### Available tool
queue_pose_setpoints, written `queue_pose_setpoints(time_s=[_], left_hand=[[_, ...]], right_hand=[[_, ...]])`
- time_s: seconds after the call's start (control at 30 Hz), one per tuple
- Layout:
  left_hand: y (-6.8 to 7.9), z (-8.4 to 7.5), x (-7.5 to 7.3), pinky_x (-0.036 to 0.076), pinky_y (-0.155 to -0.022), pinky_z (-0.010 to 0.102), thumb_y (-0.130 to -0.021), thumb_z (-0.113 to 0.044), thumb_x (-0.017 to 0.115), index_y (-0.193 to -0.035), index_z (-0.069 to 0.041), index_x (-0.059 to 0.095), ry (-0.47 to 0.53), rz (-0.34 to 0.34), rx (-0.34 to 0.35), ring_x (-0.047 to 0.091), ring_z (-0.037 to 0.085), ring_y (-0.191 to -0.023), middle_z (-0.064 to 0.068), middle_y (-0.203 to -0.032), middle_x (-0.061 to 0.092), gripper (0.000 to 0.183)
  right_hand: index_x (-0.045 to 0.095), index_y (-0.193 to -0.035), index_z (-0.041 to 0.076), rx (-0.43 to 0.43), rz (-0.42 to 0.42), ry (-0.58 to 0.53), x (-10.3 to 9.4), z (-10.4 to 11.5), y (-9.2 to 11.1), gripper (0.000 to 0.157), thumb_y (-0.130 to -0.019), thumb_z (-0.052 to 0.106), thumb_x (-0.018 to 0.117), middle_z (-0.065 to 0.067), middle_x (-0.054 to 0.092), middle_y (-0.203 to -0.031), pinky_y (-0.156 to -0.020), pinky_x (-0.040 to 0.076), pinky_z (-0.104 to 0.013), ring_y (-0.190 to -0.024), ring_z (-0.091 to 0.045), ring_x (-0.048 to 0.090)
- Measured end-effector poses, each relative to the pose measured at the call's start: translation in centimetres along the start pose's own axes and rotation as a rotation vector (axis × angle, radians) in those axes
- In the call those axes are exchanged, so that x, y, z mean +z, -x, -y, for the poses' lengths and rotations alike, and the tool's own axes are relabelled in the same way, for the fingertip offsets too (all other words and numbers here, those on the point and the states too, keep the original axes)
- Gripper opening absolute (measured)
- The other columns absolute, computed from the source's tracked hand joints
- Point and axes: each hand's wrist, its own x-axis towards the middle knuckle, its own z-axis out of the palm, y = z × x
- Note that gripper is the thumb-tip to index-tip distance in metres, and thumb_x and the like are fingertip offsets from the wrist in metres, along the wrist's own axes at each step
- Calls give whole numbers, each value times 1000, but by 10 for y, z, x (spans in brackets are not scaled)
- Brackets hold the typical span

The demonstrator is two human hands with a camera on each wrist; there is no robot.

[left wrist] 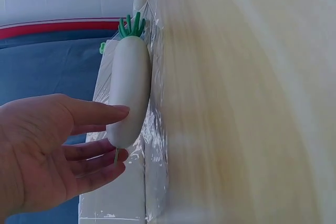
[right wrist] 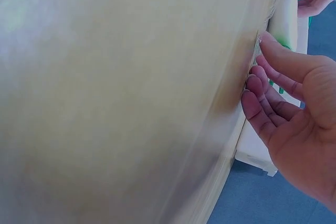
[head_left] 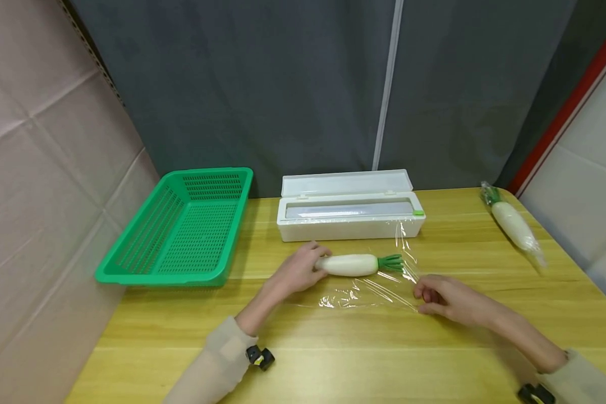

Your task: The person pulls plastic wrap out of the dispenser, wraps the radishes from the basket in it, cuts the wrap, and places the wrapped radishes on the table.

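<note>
A white radish (head_left: pixel 350 265) with short green stems lies on a sheet of clear plastic wrap (head_left: pixel 343 296), stems to the right. My left hand (head_left: pixel 303 268) holds its root end; in the left wrist view the thumb (left wrist: pixel 113 113) lies on the radish (left wrist: pixel 128 77), with the other fingers around its thin root. At the wrap's right corner, my right hand (head_left: pixel 446 300) pinches the film between thumb and forefinger, as the right wrist view also shows the hand (right wrist: pixel 294 98) at the film's edge. Behind the radish stands a white wrap dispenser (head_left: pixel 350 229), lid up.
To the left sits a green perforated basket (head_left: pixel 222 276). A second radish (head_left: pixel 515 224), wrapped in film, lies at the far right of the wooden table (head_left: pixel 333 359). A dark curtain (head_left: pixel 262 95) hangs behind, with pale walls on both sides.
</note>
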Motion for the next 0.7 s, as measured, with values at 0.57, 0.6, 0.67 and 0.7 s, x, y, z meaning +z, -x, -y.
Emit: queue_pose_setpoints(time_s=[0.57, 0.6, 0.67, 0.7], left_hand=[[25, 15, -5, 52, -97, 41, -91, -15, 76, -128, -3, 64, 30, 9, -39, 62, 26, -113, 11, -125, 64, 40], [27, 17, -6, 52, -97, 41, -91, -16, 76, -128, -3, 64, 30, 9, -48, 62, 26, -112, 11, -124, 64, 40], [31, 20, -7, 52, -97, 40, -92, -16, 76, -126, -3, 65, 38, 11, -68, 62, 25, -111, 10, -123, 64, 39], [34, 22, -8, 52, -96, 39, -92, -17, 76, -125, -3, 65, 43, 12, -77, 62, 25, -110, 10, -121, 65, 38]], right_hand=[[60, -100, 15, -13, 25, 8, -3, -2, 3, 25, -87, 25, 80, 11, 52, -85, -61, 45, -22, -76, -2, 49], [61, -101, 15, -10, 29, 6, -3, -2, 3, 26, -87, 26, 80, 11, 52, -86, -61, 45, -22, -77, -2, 49], [61, -101, 15, -6, 36, 1, -4, -2, 4, 28, -87, 27, 81, 11, 51, -86, -62, 45, -22, -77, -2, 49], [61, -101, 15, -5, 37, -1, -4, -2, 4, 28, -86, 28, 81, 11, 51, -86, -62, 45, -22, -77, -2, 49]])
